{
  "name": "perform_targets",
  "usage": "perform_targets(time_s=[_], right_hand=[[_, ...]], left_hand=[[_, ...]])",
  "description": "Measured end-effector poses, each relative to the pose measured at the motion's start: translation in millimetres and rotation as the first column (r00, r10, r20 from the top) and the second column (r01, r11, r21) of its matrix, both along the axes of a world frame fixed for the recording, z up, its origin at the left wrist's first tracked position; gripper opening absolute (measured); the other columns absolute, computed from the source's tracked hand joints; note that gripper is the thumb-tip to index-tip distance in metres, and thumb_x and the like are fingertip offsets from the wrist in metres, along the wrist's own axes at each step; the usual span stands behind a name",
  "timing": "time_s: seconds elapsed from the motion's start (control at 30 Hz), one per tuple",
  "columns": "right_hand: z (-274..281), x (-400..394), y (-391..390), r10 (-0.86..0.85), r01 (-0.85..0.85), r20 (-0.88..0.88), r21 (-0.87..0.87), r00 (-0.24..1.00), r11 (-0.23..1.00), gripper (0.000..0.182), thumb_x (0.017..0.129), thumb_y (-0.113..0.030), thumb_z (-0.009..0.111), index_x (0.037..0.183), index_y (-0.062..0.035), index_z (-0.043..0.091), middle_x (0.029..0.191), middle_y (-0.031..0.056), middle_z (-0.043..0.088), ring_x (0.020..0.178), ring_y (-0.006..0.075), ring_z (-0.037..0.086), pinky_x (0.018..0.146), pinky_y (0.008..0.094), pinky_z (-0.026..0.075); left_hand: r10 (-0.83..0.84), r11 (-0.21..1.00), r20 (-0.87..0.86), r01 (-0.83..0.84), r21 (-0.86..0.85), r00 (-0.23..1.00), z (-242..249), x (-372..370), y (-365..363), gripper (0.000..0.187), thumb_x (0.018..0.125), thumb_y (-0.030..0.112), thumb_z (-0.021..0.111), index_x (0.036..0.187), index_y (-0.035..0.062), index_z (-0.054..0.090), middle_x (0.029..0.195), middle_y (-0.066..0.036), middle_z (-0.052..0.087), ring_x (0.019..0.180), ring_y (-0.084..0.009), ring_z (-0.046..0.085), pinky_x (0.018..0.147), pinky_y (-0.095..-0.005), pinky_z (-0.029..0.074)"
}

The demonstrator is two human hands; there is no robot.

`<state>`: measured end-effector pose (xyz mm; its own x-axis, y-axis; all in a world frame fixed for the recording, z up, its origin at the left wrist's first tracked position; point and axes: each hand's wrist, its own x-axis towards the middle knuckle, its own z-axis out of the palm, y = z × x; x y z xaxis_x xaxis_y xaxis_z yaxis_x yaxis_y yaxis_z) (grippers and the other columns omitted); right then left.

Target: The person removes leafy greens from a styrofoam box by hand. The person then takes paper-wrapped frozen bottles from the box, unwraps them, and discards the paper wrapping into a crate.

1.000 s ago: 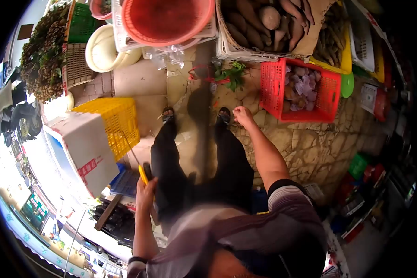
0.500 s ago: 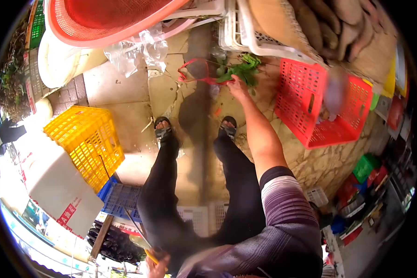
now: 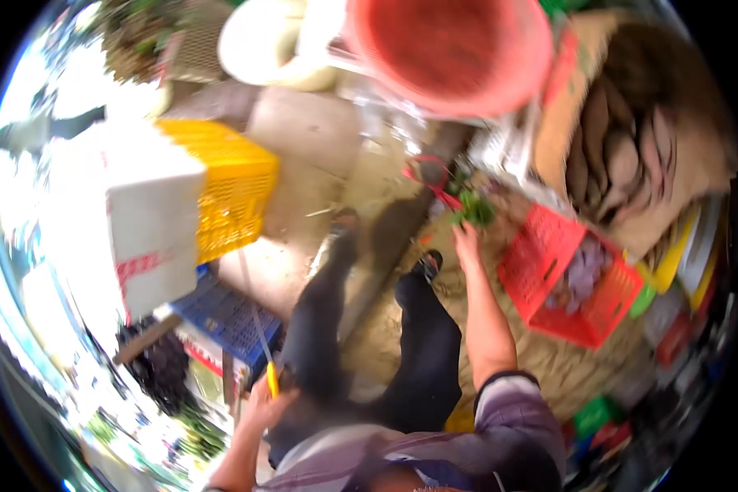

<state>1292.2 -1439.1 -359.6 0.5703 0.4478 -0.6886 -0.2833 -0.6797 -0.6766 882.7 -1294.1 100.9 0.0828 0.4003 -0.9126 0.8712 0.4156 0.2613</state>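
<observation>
Yellow-handled blade [image 3: 272, 380] we grip in our left hand [image 3: 264, 403], right hand [image 3: 466, 240] at green leaves [image 3: 475, 209] near red crate [image 3: 535, 250], its grip unclear.

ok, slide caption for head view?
Left hand grips a thin yellow-handled tool; right hand at leafy greens near a red crate.

Knife [image 3: 265, 348] left, greens [image 3: 476, 208] right

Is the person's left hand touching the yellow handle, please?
Touching: the head view shows the left hand holding the yellow handle at its fingers.
</observation>
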Motion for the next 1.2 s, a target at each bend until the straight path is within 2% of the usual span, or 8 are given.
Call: perform_targets(time_s=[0.23, 0.73, 0.8, 0.97, 1.0, 1.03, 1.13, 1.2], right_hand=[[243.4, -66.8, 73.4, 0.243, -0.204, -0.228, 0.179, 0.943, 0.962, 0.021, 0.093, -0.015, 0.064, 0.106, 0.0019, 0.065, 0.087, 0.0047, 0.067, 0.065, 0.0111, 0.062, 0.057, 0.0245, 0.045], [667.6, -328.7, 420.5, 0.705, -0.689, 0.309, 0.638, 0.639, 0.344, 0.012, 0.090, -0.003, 0.064, 0.099, 0.0047, 0.065, 0.085, 0.0058, 0.065, 0.076, 0.0103, 0.058, 0.070, 0.0268, 0.048], [678.8, -346.1, 459.2, 0.661, -0.768, 0.534, 0.633, 0.527, 0.101, 0.009, 0.096, -0.002, 0.059, 0.102, 0.0024, 0.063, 0.089, 0.0026, 0.065, 0.079, 0.0073, 0.058, 0.074, 0.0214, 0.046], [628.3, -401.2, 534.7, 0.676, -0.775, 0.527, 0.624, 0.515, 0.104, 0.012, 0.091, -0.006, 0.063, 0.099, 0.0014, 0.068, 0.088, 0.0118, 0.067, 0.078, 0.0178, 0.063, 0.071, 0.0303, 0.050], [582.9, -408.5, 556.2, 0.599, -0.871, 0.679, 0.487, 0.424, 0.065, 0.014, 0.089, -0.009, 0.064, 0.099, -0.0003, 0.069, 0.091, 0.0166, 0.067, 0.077, 0.0243, 0.065, 0.072, 0.0343, 0.051], [541.2, -418.3, 571.2, 0.546, -0.906, 0.765, 0.423, 0.343, -0.025, 0.012, 0.091, -0.006, 0.065, 0.099, 0.0016, 0.069, 0.084, 0.0091, 0.067, 0.069, 0.0140, 0.064, 0.065, 0.0281, 0.053], [458.2, -442.6, 595.7, 0.481, -0.964, 0.868, 0.010, -0.123, -0.264, 0.072, 0.084, -0.028, 0.072, 0.145, -0.0040, 0.042, 0.132, 0.0244, 0.056, 0.113, 0.0386, 0.059, 0.098, 0.0448, 0.047], [444.0, -459.6, 594.0, 0.487, -0.913, 0.785, -0.240, -0.382, -0.330, 0.059, 0.084, -0.038, 0.071, 0.132, -0.0072, 0.056, 0.124, 0.0217, 0.062, 0.115, 0.0353, 0.060, 0.099, 0.0512, 0.044]], left_hand=[[0.186, 0.963, 0.250, -0.227, 0.145, 0.950, 24.2, -39.2, 19.4, 0.043, 0.083, 0.027, 0.072, 0.116, 0.0033, 0.059, 0.083, -0.009, 0.059, 0.079, -0.0181, 0.054, 0.073, -0.0344, 0.046], [0.388, 0.882, 0.435, -0.464, 0.079, 0.812, 88.3, -125.4, 73.6, 0.042, 0.080, 0.033, 0.069, 0.112, 0.0074, 0.060, 0.091, -0.017, 0.068, 0.083, -0.0304, 0.064, 0.074, -0.0423, 0.049], [0.393, 0.878, 0.397, -0.467, 0.107, 0.830, 82.4, -129.7, 75.5, 0.043, 0.079, 0.034, 0.069, 0.112, 0.0078, 0.061, 0.091, -0.018, 0.068, 0.084, -0.0312, 0.065, 0.073, -0.0426, 0.050], [0.473, 0.830, 0.348, -0.542, 0.133, 0.810, 77.0, -117.9, 61.7, 0.048, 0.078, 0.035, 0.066, 0.119, 0.0106, 0.063, 0.103, -0.018, 0.070, 0.096, -0.0322, 0.067, 0.083, -0.0419, 0.052], [0.538, 0.776, 0.372, -0.617, 0.131, 0.756, 85.8, -112.7, 62.9, 0.048, 0.076, 0.034, 0.066, 0.119, 0.0121, 0.064, 0.107, -0.018, 0.070, 0.100, -0.0322, 0.066, 0.086, -0.0413, 0.052], [0.543, 0.787, 0.348, -0.608, 0.109, 0.765, 109.7, -110.6, 72.4, 0.050, 0.075, 0.035, 0.067, 0.119, 0.0130, 0.065, 0.109, -0.018, 0.070, 0.102, -0.0328, 0.066, 0.088, -0.0419, 0.051], [0.553, 0.775, 0.249, -0.600, 0.196, 0.795, 96.3, -90.2, 67.9, 0.053, 0.076, 0.045, 0.072, 0.117, 0.0116, 0.064, 0.099, -0.018, 0.070, 0.095, -0.0349, 0.066, 0.082, -0.0429, 0.051], [0.661, 0.648, 0.313, -0.729, 0.222, 0.682, 87.9, -73.3, 60.4, 0.053, 0.078, 0.044, 0.073, 0.119, 0.0122, 0.065, 0.102, -0.018, 0.070, 0.097, -0.0342, 0.066, 0.085, -0.0414, 0.051]])
